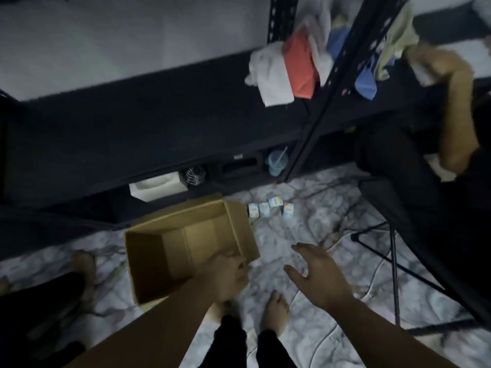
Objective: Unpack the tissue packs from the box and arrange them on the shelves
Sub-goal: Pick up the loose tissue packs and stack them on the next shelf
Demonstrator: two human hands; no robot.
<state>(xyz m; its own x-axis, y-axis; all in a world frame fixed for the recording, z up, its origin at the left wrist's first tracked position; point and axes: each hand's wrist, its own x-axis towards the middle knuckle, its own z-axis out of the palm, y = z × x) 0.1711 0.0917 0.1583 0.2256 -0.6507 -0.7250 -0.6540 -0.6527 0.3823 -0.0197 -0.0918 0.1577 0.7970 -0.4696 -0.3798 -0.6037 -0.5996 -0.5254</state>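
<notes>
Marbled floor [305,235], dim room, black shelves [159,123] along the wall. Left to right: left hand [225,277], its grip clenched on the near right corner of the open cardboard box [186,245], which looks empty. Right hand [318,277] hovers beside it, fingers spread, holding nothing. Four small tissue packs [271,209] stand on the floor beyond that hand, near the shelf post. Likely next: reach forward, gather packs together, mind the cables [372,282] underfoot. Another person's arm [457,115] at far right.

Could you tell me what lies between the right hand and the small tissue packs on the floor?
Only bare marble-patterned floor, in the head view, separates right hand and tissue packs.
</notes>
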